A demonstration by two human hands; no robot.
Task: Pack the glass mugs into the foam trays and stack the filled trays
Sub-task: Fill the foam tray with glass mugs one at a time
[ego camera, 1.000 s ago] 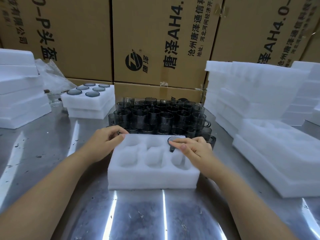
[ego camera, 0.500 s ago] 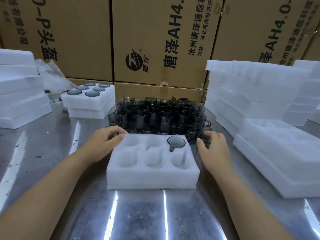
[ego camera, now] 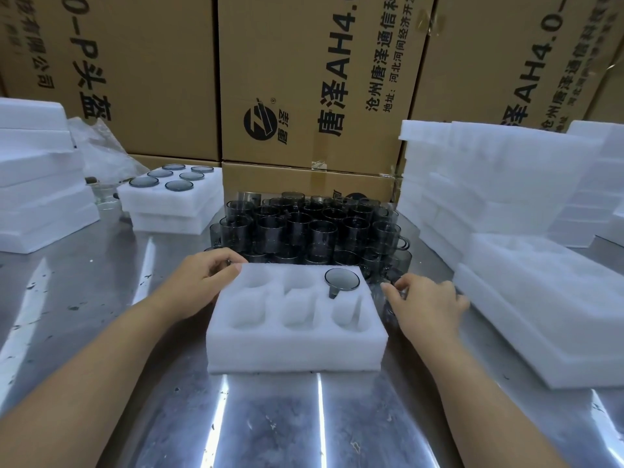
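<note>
Foam tray, one mug seated, is held by the left grip; next mug is reached by the right grip, closure indeterminable, seating pending.

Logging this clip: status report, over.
Left hand grips tray corner. Right hand at loose mugs, grip unclear. One mug seated, five slots empty. Nothing blocking.

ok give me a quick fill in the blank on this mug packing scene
1. The foam tray in front of the person has ___ pockets.
2. Only ___ glass mug sits in it, in the far right pocket.
3. The left hand holds the tray's far ___ corner, while the right hand is by the loose mugs beyond the tray.

Missing words: six; one; left
</note>
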